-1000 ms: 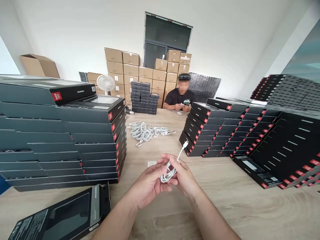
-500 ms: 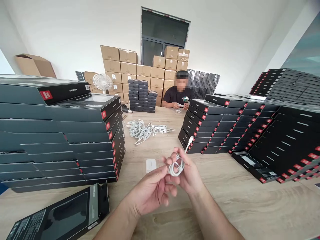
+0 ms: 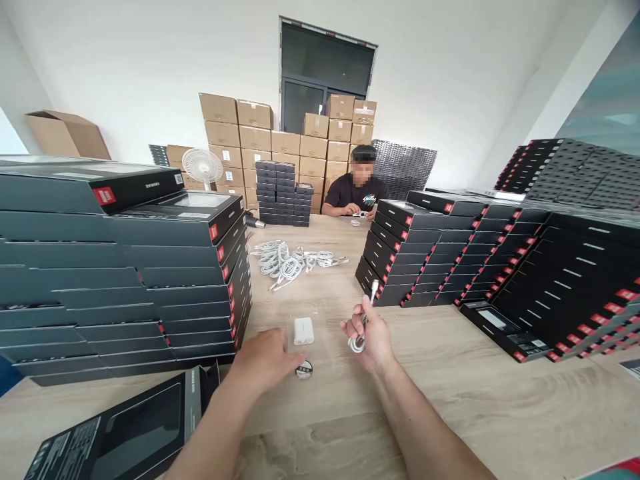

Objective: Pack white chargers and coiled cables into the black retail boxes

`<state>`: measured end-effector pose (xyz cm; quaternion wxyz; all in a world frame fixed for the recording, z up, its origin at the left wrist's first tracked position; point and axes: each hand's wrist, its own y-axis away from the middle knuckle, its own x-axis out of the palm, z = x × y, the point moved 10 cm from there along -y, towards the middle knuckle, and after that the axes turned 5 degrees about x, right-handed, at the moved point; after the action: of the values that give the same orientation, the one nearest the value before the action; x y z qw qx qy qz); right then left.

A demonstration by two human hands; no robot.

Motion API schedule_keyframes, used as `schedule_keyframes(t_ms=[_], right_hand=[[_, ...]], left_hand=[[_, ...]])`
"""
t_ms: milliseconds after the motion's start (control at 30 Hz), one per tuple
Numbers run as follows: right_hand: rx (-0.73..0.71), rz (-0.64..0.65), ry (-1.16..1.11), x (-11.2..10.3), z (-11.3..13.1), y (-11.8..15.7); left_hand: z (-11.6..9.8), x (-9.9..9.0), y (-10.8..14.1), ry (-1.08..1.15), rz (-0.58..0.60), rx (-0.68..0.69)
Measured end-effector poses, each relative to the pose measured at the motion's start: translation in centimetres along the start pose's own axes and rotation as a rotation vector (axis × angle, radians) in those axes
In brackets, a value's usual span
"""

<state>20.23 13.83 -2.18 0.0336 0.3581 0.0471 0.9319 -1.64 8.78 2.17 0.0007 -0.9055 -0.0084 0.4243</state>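
My right hand (image 3: 370, 337) is closed around a coiled white cable (image 3: 357, 344), with one connector sticking up past the fingers. To the left, my left hand (image 3: 265, 363) is at the edge of a clear plastic bag (image 3: 311, 316), fingers curled and thumb by a round black label (image 3: 303, 369). Its fingertips are partly hidden. A white charger block (image 3: 303, 331) appears to lie inside that bag on the table. An open black box (image 3: 140, 427) lies at the lower left, beside my left forearm.
Tall stacks of black boxes stand on the left (image 3: 125, 273) and right (image 3: 430, 247) of the wooden table (image 3: 320, 427). A pile of white cables (image 3: 287, 261) lies farther back. Across the table sits a person (image 3: 357, 190). Behind are cartons (image 3: 287, 143) and a fan (image 3: 202, 165).
My hands have parted. The left has let go of the coiled cable and moved left and down to the bag; the right keeps the cable. The round label has come into view.
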Motion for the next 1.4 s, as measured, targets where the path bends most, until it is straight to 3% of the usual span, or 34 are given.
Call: schedule_keyframes(t_ms=[200,400,533,633,733,800,867,1000,1067,1200,1400], right_hand=[[0.066,-0.009,0.064,-0.4,-1.1,-0.6],[-0.161,-0.014,0.314,0.0,0.7,0.1],[-0.322,-0.017,0.606,1.1,1.5,0.7],[-0.358,0.029,0.757,2.0,1.4,0.9],[-0.405,0.123,0.92,3.2,1.1,1.4],[-0.436,0.206,1.03,4.1,0.6,1.9],[-0.375,0.272,1.053,4.3,-0.2,1.8],[-0.049,0.39,0.746,3.4,-1.9,0.8],[0.042,0.393,0.61,2.8,-1.9,0.4],[0.074,0.341,0.531,1.9,-1.7,0.0],[0.033,0.31,0.396,3.1,-2.8,0.5]], left_hand=[[-0.4,1.8,-0.7,0.285,-0.095,-0.009],[-0.9,5.6,-0.8,0.756,-0.143,-0.064],[-1.9,8.6,-0.3,1.427,-0.031,-0.153],[-2.7,9.0,0.0,1.686,0.076,-0.173],[-2.4,8.7,0.1,1.739,0.104,-0.188],[-1.9,8.0,0.0,1.698,0.068,-0.147],[-1.5,7.2,-0.2,1.622,0.01,-0.088],[-1.1,6.2,-0.8,1.539,-0.051,-0.02],[-1.2,6.1,-1.1,1.539,-0.051,-0.001],[-1.5,6.3,-1.3,1.551,-0.043,0.024],[-0.6,6.6,-1.4,1.53,-0.144,-0.019]])
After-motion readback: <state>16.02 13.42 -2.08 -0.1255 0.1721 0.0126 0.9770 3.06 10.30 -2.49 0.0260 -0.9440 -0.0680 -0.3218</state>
